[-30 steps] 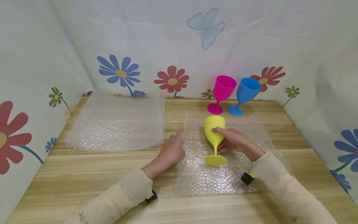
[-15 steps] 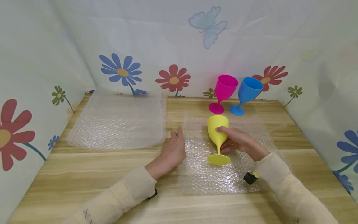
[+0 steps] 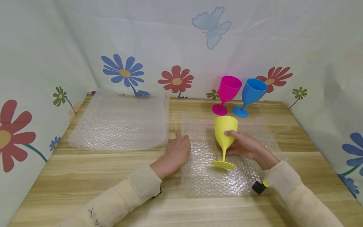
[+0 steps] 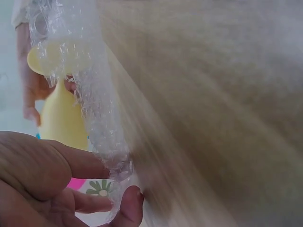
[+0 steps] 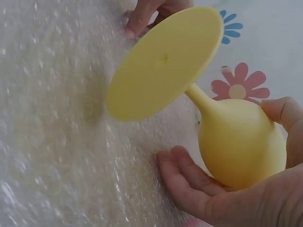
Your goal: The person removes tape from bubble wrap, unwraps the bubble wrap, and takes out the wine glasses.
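My right hand [image 3: 246, 145] holds a yellow plastic goblet [image 3: 226, 129] by its bowl, thumb across the side. The goblet leans, its foot towards me, over a sheet of bubble wrap [image 3: 210, 183]. From below, the right wrist view shows the flat foot [image 5: 161, 71] raised off the wrap, with the bowl [image 5: 236, 142] between thumb and fingers. At the sheet's left edge is my left hand [image 3: 177, 151]. In the left wrist view its thumb and fingers [image 4: 90, 163] pinch the edge of the bubble wrap [image 4: 97, 104], which is lifted off the table.
A pink goblet [image 3: 228, 90] and a blue goblet [image 3: 252, 91] stand upright at the back right of the wooden table [image 3: 99, 176]. More bubble wrap [image 3: 122, 123] lies flat at the back left. A flower-printed cloth [image 3: 158, 34] encloses the table's back and sides.
The yellow goblet has shifted slightly right in my right hand, its foot now tipped more edge-on. My left hand has moved a little right, its fingers curling at the wrap's left edge.
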{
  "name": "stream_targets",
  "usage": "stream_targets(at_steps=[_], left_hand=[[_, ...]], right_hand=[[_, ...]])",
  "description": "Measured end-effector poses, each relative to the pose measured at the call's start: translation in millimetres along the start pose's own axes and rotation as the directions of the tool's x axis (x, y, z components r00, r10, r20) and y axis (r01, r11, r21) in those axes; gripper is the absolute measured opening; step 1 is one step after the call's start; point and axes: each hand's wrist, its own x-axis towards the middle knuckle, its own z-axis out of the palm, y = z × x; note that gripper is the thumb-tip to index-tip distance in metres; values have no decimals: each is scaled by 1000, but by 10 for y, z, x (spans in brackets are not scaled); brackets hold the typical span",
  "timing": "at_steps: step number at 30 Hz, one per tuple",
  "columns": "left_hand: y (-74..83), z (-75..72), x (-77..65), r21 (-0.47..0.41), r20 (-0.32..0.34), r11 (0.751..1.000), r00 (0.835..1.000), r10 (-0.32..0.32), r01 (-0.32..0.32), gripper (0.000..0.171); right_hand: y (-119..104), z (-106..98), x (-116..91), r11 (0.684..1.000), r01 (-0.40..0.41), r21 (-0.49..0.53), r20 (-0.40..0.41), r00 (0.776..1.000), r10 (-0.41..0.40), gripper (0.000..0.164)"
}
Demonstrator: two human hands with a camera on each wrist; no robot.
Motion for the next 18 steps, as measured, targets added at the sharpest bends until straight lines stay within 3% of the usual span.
stream_targets(at_steps=[6,13,18], left_hand=[[-1,-15,28,38,45,999,999,18,-19,9],[32,-19,97,79,207,997,978,-32,16,43],[35,-15,121,82,233,996,972,-42,23,32]], right_hand=[[16,13,-78,995,50,81,32,998,-53,63],[-7,79,-173,988,138,65,76,987,-143,51],[-22,125,-268,977,213,13,116,970,-213,49]])
